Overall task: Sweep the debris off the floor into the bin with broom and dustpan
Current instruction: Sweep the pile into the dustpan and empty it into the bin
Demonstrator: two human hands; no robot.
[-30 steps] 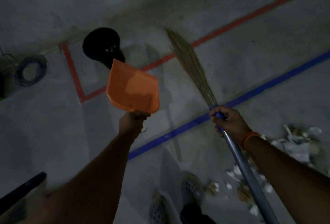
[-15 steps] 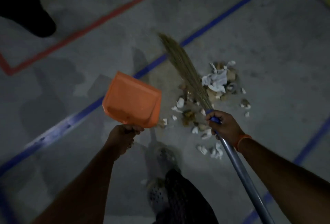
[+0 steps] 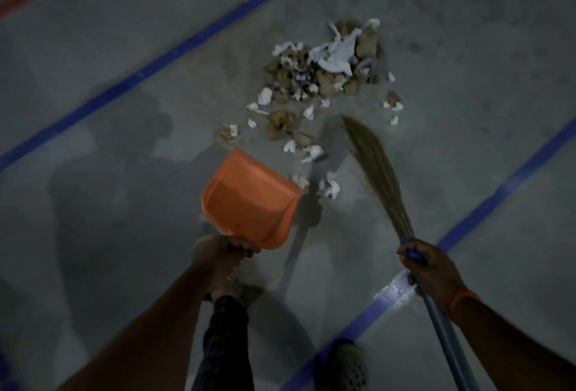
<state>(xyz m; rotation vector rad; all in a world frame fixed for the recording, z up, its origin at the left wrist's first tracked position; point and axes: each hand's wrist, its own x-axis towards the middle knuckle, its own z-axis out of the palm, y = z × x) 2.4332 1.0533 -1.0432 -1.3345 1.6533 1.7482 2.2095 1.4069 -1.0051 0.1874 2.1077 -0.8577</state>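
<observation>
Fingers of the left hand (image 3: 226,252) are curling round the orange dustpan (image 3: 251,200), while the right hand (image 3: 428,270) is gripping the broom (image 3: 378,178); both are hanging near scattered debris (image 3: 324,72) on the taped floor (image 3: 124,32).

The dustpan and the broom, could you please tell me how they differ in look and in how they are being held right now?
The dustpan is a broad orange scoop; the broom is a narrow bundle of straw-coloured bristles on a blue handle. The left hand grips the dustpan at its rear; the right hand grips the broom just below the bristles. The dustpan sits left of the debris, the broom right. Both point toward it.
</observation>
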